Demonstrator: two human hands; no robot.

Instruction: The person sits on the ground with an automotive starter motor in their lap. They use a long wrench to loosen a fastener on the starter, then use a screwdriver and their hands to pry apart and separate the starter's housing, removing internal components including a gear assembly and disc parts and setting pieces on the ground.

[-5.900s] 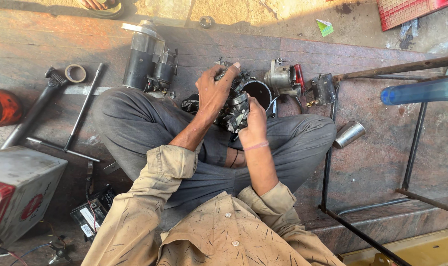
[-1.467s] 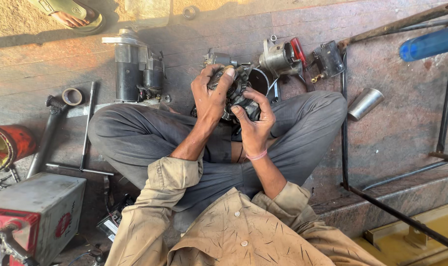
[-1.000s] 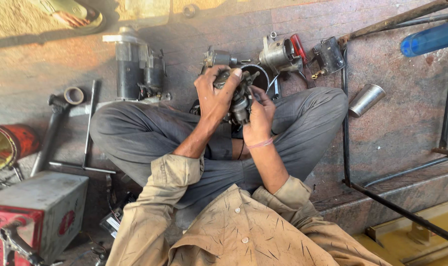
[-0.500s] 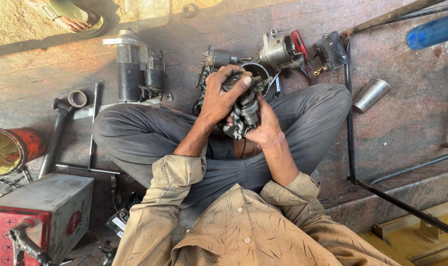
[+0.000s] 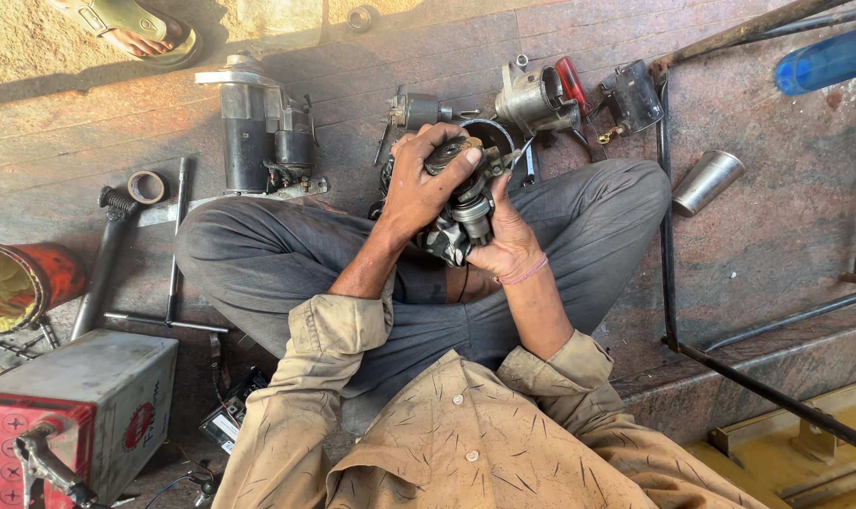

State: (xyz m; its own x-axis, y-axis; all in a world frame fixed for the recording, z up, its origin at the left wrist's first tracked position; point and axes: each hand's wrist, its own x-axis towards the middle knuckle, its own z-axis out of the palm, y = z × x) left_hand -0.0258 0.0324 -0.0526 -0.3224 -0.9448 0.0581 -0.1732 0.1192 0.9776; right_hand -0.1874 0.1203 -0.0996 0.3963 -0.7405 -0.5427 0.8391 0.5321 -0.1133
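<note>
floor (image 5: 786, 236): reddish stone slabs, person sits cross-legged on it.
battery (image 5: 70, 415): grey box w/ red side, far lower left of the part.
starter (image 5: 253, 127): grey/black motor, upright, upper left of the part, just past the knee.
pipe (image 5: 828, 58): blue, far upper right of the part.
housing (image 5: 536, 94): silvery casting just above-right of the part, red-handled tool beside it.
cup (image 5: 708, 181): steel, on its side, right of the part, beyond the knee.
part (image 5: 461, 212): small motor assy, dark greasy metal, silvery round hub midway, held over the lap betw both hands.
left hand (image 5: 423, 184): wrapped over the part's top, fingers curled, gripping.
right hand (image 5: 508, 245): cupped under and beside the part, clasping it; pink band on wrist.
tape (image 5: 146, 186): small roll, far left of the part.
</note>
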